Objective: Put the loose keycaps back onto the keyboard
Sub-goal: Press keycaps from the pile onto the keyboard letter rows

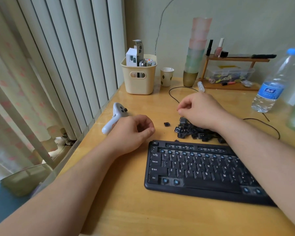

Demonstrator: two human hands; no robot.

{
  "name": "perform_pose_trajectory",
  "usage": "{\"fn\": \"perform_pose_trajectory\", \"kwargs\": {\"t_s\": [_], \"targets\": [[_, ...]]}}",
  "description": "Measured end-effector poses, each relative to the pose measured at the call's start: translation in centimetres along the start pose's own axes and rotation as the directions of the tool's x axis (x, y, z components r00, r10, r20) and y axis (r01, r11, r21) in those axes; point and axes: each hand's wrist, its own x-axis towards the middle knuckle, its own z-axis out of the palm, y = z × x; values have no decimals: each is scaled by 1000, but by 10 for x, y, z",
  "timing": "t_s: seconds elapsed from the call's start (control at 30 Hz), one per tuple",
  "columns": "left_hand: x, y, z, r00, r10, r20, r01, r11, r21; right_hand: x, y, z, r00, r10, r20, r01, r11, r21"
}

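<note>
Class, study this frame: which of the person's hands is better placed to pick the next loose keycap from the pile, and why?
Probably the right hand: it hovers directly over the keycap pile behind the keyboard. The left hand rests curled on the table, off to the pile's left.

I count one keyboard [199, 169], one heap of loose keycaps [197, 131] too tangled to number, and one stray keycap [166, 124] lying apart from it. On the bench [126, 210] I've got one water bottle [274, 82], one cream basket [139, 77], one paper cup [166, 76] and one white controller [113, 119]. Two hands in view, left hand [134, 133] and right hand [200, 110].
</note>
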Motion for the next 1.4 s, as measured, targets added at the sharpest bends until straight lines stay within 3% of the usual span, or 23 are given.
{"fn": "perform_pose_trajectory", "kwargs": {"t_s": [0.13, 0.27, 0.43, 0.5, 0.57, 0.63, 0.7, 0.83, 0.93, 1.07, 1.17, 1.33, 1.4], "targets": [[6, 4, 5, 995, 20, -101, -20, 1000, -2, 11, 6, 15, 993, -38, 110, 53, 990, -134], [6, 8, 8, 995, 36, -89, -33, 999, 37, 19, -2, 39, 971, -76, 228, 131, 962, -239], [4, 8, 7, 996, 40, -85, -37, 999, 39, 26, -9, 51, 968, -70, 242, 143, 943, -302], [4, 8, 7, 994, 51, -100, -48, 998, 28, 23, -10, 48, 974, -90, 208, 128, 976, -177], [3, 8, 7, 990, 74, -123, -78, 997, -26, 11, -11, 40, 984, -78, 159, 47, 981, 188], [0, 11, 6, 982, 98, -163, -120, 984, -129, -9, -12, 29, 977, -41, 209, -94, 796, 598], [-4, 17, 5, 975, 126, -182, -166, 960, -225, -26, -11, 22, 956, -6, 294, -235, 587, 775], [-12, 28, 8, 960, 206, -191, -256, 920, -297, -49, -8, 17, 932, 19, 362, -352, 286, 891], [-16, 33, 9, 948, 237, -213, -297, 899, -322, -59, -6, 19, 938, 27, 345, -342, 223, 913], [-17, 36, 12, 936, 271, -225, -333, 889, -313, -64, -4, 24, 940, 26, 339, -336, 217, 916], [-16, 37, 14, 934, 279, -221, -333, 906, -260, -66, -3, 27, 957, 36, 288, -286, 285, 915], [-14, 37, 15, 963, 204, -176, -254, 908, -334, -70, -3, 27, 995, -17, 94, -58, 673, 738], [-14, 36, 15, 977, 153, -147, -198, 906, -375, -71, -2, 27, 999, -41, 30, 13, 776, 630]]}}
